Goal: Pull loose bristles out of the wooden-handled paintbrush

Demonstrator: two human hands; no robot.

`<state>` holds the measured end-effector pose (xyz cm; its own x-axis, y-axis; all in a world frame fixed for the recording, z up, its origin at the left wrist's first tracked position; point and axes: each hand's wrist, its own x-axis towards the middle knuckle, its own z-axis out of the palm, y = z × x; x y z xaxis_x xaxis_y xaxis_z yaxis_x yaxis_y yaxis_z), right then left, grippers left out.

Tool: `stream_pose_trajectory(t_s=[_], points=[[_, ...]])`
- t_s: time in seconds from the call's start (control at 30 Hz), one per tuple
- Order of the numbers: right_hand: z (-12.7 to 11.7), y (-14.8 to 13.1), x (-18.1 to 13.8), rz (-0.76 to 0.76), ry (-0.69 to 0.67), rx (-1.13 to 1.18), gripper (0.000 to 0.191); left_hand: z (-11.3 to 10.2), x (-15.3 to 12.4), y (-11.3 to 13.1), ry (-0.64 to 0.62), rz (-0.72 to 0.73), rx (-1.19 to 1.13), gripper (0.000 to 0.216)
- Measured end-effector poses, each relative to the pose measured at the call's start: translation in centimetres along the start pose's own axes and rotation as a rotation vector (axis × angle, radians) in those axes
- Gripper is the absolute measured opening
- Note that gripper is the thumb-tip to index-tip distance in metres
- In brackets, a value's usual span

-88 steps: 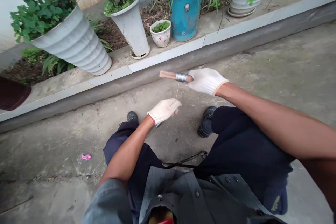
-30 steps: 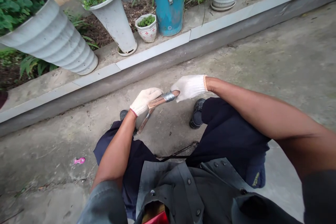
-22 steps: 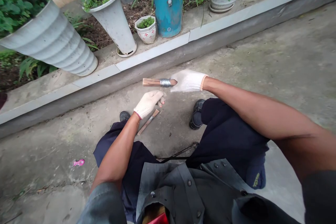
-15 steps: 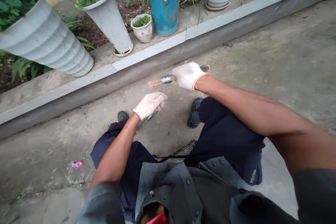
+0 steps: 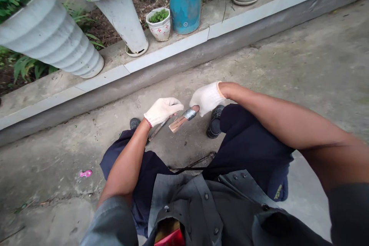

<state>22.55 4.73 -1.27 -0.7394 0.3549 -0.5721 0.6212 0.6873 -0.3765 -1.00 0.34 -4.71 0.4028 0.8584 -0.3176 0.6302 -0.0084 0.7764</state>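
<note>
Wooden stick (image 5: pixel 177 124), silvery wire (image 5: pixel 190 114) coiled round it, knit-gloved right hand (image 5: pixel 206 98) gripping

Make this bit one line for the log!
right hand: holds wooden stick; silver winding: around wooden stick; left hand: near it, grip unclear; second stick: partly hidden

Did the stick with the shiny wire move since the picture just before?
Yes. The wire-wrapped stick in the right hand moved away from the white ledge edge, down the view toward the grey shirt, and now slants more steeply.
</note>
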Motion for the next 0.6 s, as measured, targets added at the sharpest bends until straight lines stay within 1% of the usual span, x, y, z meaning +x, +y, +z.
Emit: stream_pose_trajectory(t_s=[0.07, 0.17, 0.27, 0.33, 0.4, 0.47, 0.53, 0.6], points=[[-0.4, 0.7, -0.8, -0.011, 0.065, 0.170, 0.020, 0.1, 0.1, -0.2, 0.011, 0.014, -0.111, 0.032], [-1.1, 1.2, -1.1, 0.119, 0.252, 0.305, 0.025, 0.4, 0.4, -0.1, 0.028, 0.023, -0.259, 0.037], [-1.8, 0.9, -0.6, 0.272, 0.448, 0.305, 0.029, 0.9, 0.4, 0.3, 0.071, 0.009, -0.267, 0.037], [-2.1, 0.7, 0.1, 0.395, 0.526, 0.220, 0.031, 1.1, 0.2, 0.8, 0.067, 0.005, -0.226, 0.032], [-2.2, 0.6, 0.7, 0.529, 0.558, 0.085, 0.031, 1.2, 0.0, 1.2, 0.027, 0.001, -0.177, 0.029], [-2.0, 0.4, 1.3, 0.615, 0.550, -0.015, 0.030, 1.0, -0.2, 1.5, -0.017, 0.010, -0.111, 0.029], [-1.7, 0.1, 1.8, 0.627, 0.526, -0.073, 0.029, 0.6, -0.3, 1.6, -0.019, 0.023, -0.024, 0.030], [-1.2, -0.7, 2.2, 0.605, 0.487, -0.116, 0.027, -0.1, -0.2, 1.4, 0.026, 0.037, 0.096, 0.031]])
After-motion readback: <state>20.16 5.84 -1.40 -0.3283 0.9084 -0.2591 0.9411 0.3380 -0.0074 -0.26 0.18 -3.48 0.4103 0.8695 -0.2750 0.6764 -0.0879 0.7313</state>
